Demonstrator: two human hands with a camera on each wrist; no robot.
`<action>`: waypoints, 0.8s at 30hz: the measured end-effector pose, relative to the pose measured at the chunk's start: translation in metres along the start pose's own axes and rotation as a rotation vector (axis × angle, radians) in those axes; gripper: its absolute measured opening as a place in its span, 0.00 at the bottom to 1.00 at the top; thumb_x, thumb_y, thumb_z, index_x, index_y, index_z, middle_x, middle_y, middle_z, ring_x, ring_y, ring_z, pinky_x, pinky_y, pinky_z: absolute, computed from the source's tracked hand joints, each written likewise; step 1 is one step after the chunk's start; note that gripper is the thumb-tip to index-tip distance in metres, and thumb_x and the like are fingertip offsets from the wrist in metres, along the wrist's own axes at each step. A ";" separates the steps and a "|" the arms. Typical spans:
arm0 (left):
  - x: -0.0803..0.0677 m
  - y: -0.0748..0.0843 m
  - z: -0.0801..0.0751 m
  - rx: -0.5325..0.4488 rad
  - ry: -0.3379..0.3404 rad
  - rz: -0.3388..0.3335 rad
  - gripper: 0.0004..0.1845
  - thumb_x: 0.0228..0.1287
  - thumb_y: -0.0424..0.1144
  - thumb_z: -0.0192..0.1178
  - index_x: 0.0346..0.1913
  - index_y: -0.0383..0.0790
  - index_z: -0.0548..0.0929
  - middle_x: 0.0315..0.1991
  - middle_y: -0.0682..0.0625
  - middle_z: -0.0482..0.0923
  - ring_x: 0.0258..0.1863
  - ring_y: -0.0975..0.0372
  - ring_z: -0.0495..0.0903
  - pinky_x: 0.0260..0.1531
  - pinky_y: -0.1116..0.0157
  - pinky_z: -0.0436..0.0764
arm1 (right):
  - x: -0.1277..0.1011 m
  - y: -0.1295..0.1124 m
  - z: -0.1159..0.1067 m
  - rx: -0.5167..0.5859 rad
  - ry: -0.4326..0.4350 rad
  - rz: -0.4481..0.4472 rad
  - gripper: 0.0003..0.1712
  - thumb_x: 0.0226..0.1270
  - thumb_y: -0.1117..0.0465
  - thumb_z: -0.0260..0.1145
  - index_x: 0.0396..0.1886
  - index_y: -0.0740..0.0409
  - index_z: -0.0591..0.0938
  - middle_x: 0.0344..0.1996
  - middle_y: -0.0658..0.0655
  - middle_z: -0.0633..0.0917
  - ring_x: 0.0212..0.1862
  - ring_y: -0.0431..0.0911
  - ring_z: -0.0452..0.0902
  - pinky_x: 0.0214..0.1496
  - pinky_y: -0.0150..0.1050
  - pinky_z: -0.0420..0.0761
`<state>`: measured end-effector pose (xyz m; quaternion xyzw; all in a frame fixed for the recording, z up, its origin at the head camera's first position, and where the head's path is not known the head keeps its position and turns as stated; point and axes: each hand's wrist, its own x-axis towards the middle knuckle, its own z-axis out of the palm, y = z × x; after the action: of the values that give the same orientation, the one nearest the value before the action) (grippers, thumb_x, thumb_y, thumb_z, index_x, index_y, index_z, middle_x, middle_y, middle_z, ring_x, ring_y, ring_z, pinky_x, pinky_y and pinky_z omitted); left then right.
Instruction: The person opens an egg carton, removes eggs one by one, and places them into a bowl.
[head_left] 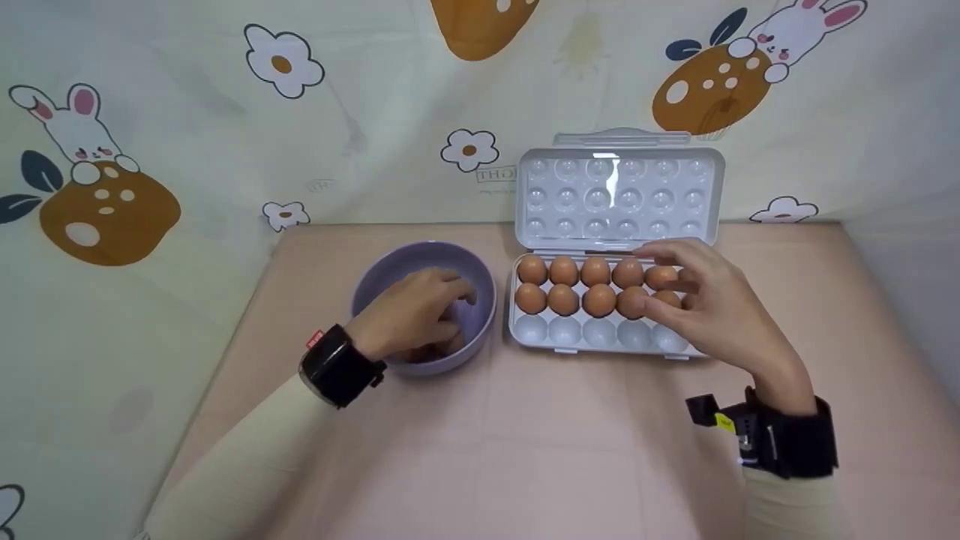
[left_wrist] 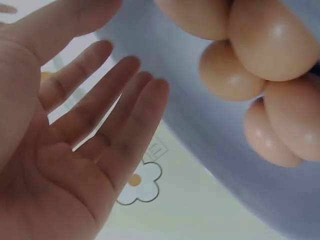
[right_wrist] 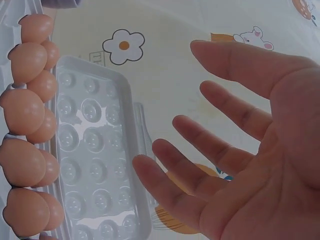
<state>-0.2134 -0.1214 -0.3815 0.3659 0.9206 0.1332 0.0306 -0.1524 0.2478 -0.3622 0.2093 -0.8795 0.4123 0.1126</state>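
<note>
My left hand [head_left: 424,309] reaches into a purple bowl [head_left: 375,274] at the table's left. In the left wrist view that hand [left_wrist: 85,150] is open with straight fingers and holds nothing. Several brown eggs [left_wrist: 272,40] lie against the bowl wall [left_wrist: 200,130] just beyond the fingertips. My right hand [head_left: 709,298] hovers over the right end of a white egg tray [head_left: 570,331]. Its fingers [right_wrist: 200,150] are spread and empty. Brown eggs [head_left: 564,271] fill the tray's back and middle rows, seen as eggs [right_wrist: 22,110] in the right wrist view. The front row's cups are bare.
The tray's dimpled lid [head_left: 622,195] stands open against a cloth backdrop [head_left: 187,150] printed with rabbits and flowers, which also closes in both sides. The pink tabletop [head_left: 525,450] stretches bare toward me. A black band sits on each wrist.
</note>
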 end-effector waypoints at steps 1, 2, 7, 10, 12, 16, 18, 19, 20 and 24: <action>0.000 0.002 -0.001 -0.008 0.019 -0.011 0.19 0.49 0.32 0.67 0.47 0.48 0.83 0.37 0.57 0.75 0.34 0.64 0.73 0.34 0.68 0.76 | 0.000 0.001 -0.001 -0.005 -0.003 0.007 0.31 0.56 0.67 0.74 0.59 0.42 0.78 0.54 0.43 0.77 0.52 0.40 0.75 0.48 0.29 0.81; 0.001 0.003 -0.001 -0.015 0.038 -0.021 0.19 0.51 0.33 0.67 0.48 0.48 0.83 0.38 0.57 0.76 0.35 0.64 0.73 0.36 0.68 0.77 | 0.000 0.001 -0.001 -0.009 -0.007 0.014 0.31 0.56 0.66 0.74 0.59 0.41 0.78 0.54 0.43 0.77 0.52 0.39 0.74 0.48 0.29 0.81; 0.002 0.011 -0.004 -0.041 0.146 -0.030 0.22 0.54 0.38 0.70 0.53 0.48 0.81 0.48 0.54 0.78 0.45 0.63 0.75 0.46 0.65 0.79 | -0.002 0.003 -0.005 -0.094 -0.006 0.005 0.29 0.55 0.65 0.75 0.58 0.46 0.78 0.54 0.47 0.78 0.50 0.39 0.72 0.49 0.40 0.83; 0.002 0.016 -0.005 -0.050 0.204 -0.023 0.24 0.55 0.40 0.70 0.56 0.48 0.80 0.53 0.53 0.77 0.52 0.62 0.75 0.52 0.62 0.78 | -0.004 0.004 -0.009 -0.133 0.002 -0.002 0.29 0.55 0.65 0.75 0.57 0.51 0.79 0.54 0.50 0.78 0.49 0.41 0.73 0.49 0.49 0.83; 0.001 0.019 -0.006 -0.060 0.236 -0.029 0.25 0.56 0.42 0.70 0.58 0.49 0.78 0.56 0.53 0.76 0.55 0.61 0.74 0.55 0.60 0.77 | -0.005 0.006 -0.011 -0.153 0.000 0.008 0.28 0.55 0.64 0.75 0.57 0.50 0.79 0.54 0.49 0.78 0.49 0.42 0.73 0.50 0.50 0.82; 0.003 0.027 -0.005 -0.078 0.282 -0.041 0.26 0.58 0.44 0.69 0.60 0.52 0.76 0.57 0.55 0.74 0.56 0.62 0.73 0.53 0.59 0.78 | -0.010 0.013 -0.016 -0.193 -0.019 0.056 0.28 0.54 0.62 0.76 0.56 0.47 0.80 0.54 0.48 0.77 0.54 0.45 0.73 0.52 0.51 0.78; 0.007 0.032 -0.003 -0.071 0.305 -0.031 0.26 0.58 0.45 0.69 0.60 0.54 0.76 0.58 0.57 0.73 0.56 0.63 0.73 0.53 0.61 0.78 | -0.014 0.018 -0.019 -0.227 -0.023 0.074 0.29 0.53 0.63 0.77 0.56 0.48 0.80 0.54 0.50 0.77 0.55 0.47 0.73 0.53 0.51 0.75; 0.008 0.034 -0.001 -0.069 0.320 -0.020 0.27 0.58 0.46 0.69 0.61 0.54 0.75 0.58 0.57 0.73 0.56 0.64 0.73 0.54 0.62 0.77 | -0.016 0.020 -0.021 -0.242 -0.023 0.082 0.30 0.52 0.64 0.77 0.56 0.50 0.80 0.55 0.51 0.77 0.55 0.48 0.73 0.54 0.52 0.74; 0.010 0.036 0.000 -0.064 0.333 -0.012 0.27 0.58 0.46 0.69 0.61 0.54 0.75 0.58 0.57 0.72 0.57 0.65 0.72 0.55 0.64 0.76 | -0.019 0.023 -0.023 -0.259 -0.021 0.086 0.30 0.51 0.66 0.77 0.56 0.52 0.80 0.55 0.52 0.77 0.55 0.50 0.73 0.55 0.52 0.73; 0.014 0.042 0.006 -0.085 0.373 0.009 0.28 0.57 0.47 0.69 0.62 0.54 0.75 0.59 0.59 0.71 0.59 0.67 0.70 0.58 0.66 0.72 | -0.026 0.031 -0.027 -0.299 -0.036 0.117 0.29 0.49 0.68 0.76 0.54 0.55 0.80 0.54 0.55 0.77 0.56 0.53 0.73 0.57 0.54 0.73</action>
<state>-0.1947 -0.0812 -0.3752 0.3374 0.9021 0.2377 -0.1256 -0.1430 0.2936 -0.3757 0.1460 -0.9437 0.2788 0.1023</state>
